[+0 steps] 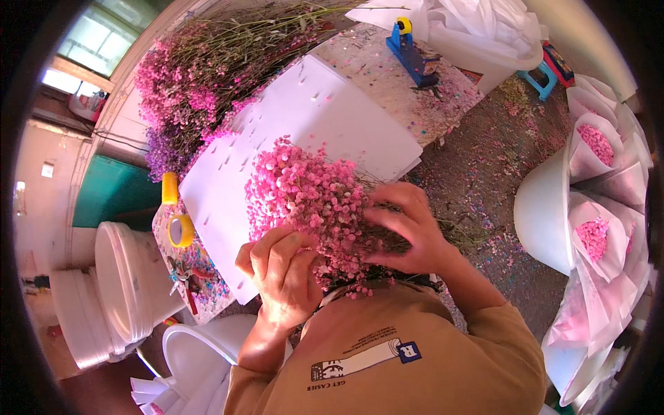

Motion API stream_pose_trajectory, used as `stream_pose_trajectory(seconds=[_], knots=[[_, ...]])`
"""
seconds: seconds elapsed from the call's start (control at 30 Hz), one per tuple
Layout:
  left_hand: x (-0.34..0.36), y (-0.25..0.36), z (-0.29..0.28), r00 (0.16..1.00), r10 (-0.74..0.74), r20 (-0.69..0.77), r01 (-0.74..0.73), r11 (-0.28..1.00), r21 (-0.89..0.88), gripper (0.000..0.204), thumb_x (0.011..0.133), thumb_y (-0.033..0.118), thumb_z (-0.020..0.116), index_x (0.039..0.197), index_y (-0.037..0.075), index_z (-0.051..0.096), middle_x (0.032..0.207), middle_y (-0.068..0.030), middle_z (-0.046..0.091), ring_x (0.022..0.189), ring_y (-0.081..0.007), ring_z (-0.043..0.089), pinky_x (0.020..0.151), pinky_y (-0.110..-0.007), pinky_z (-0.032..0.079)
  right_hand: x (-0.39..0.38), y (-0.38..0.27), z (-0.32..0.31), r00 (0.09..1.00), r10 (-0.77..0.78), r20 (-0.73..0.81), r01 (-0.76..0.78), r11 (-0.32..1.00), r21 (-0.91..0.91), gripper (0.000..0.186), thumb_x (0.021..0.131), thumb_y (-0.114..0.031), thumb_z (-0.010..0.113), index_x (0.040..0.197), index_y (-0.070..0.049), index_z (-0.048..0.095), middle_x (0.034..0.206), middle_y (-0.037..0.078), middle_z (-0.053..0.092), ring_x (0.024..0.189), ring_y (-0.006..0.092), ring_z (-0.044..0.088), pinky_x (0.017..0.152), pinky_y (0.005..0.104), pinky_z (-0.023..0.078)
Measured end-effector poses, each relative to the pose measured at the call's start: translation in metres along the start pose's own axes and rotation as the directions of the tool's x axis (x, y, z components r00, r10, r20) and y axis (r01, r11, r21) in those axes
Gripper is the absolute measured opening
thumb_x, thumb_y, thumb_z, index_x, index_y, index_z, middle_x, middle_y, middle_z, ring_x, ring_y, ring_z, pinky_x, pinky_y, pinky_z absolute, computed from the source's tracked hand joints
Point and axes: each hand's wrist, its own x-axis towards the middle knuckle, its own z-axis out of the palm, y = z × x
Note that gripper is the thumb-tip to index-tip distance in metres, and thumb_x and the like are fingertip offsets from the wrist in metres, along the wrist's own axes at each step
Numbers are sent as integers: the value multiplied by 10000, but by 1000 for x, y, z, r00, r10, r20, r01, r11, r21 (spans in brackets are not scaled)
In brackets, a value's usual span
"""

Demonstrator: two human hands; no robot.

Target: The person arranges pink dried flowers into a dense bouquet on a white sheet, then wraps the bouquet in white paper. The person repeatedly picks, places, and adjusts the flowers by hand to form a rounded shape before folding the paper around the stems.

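A full bunch of small pink dried flowers (304, 194) is in front of my chest, its blossoms toward the left and its stems toward the right. My left hand (280, 270) is closed at the near side of the blossoms, fingers curled in against them. On the right side, my right hand (408, 232) curves its fingers and thumb round the bunch; part of the grip is hidden behind stems and blossoms. Beneath the bunch lies a stack of white wrapping sheets (353, 121) with loose petals scattered on it.
Uncut pink and purple flowers (200, 90) are heaped at the far left. A blue tape dispenser (413, 55) stands at the back; yellow tape rolls (181, 231) and pliers (185, 275) lie left. White buckets (543, 214) with wrapped bouquets are right; stacked buckets (128, 283) stand left.
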Motion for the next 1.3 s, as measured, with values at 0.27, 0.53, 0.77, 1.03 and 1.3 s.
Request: stream_pose_trajectory(seconds=[0.27, 0.53, 0.77, 1.03, 1.3], knots=[[3, 12, -8, 999, 37, -30, -37, 999, -5, 262, 698, 107, 689, 960, 122, 698, 1095, 5, 700, 1051, -203, 648, 925, -407, 334, -18, -20, 3, 999, 45, 7, -45, 997, 68, 219, 750, -39, 819, 947, -72, 729, 797, 59, 628, 684, 256, 626, 585, 378, 491], [3, 43, 13, 940, 235, 248, -252, 967, 41, 407, 716, 291, 667, 1068, 97, 732, 1140, -14, 700, 1121, -188, 593, 947, -425, 353, -23, -27, -3, 996, 49, 80, -53, 997, 47, 169, 737, -75, 783, 880, -75, 692, 771, 81, 596, 664, 291, 623, 544, 395, 499], [-8, 34, 32, 959, 252, 132, -243, 967, -80, 363, 688, 242, 672, 1011, 89, 740, 1026, -11, 692, 1038, -202, 615, 913, -425, 371, -36, -25, 17, 904, 426, -22, -359, 788, 500, 85, 763, 19, 678, 838, -19, 664, 745, 50, 603, 637, 170, 574, 580, 317, 470], [6, 5, 3, 995, -65, -76, -1, 752, -659, 295, 681, -8, 666, 940, 80, 775, 897, -35, 725, 907, -249, 686, 853, -375, 447, -22, -26, 43, 907, 421, 14, -406, 867, 289, 181, 849, -112, 790, 961, -12, 689, 788, 69, 655, 683, 151, 642, 627, 297, 518], [-13, -53, -70, 702, -686, -191, -177, 92, -980, 192, 1017, 220, 660, 1036, 39, 600, 714, -17, 461, 616, -112, 381, 543, -263, 309, -13, -12, 52, 879, 473, 57, -473, 853, 220, 367, 847, -188, 841, 1118, -33, 648, 793, 83, 661, 654, 148, 639, 615, 312, 520]])
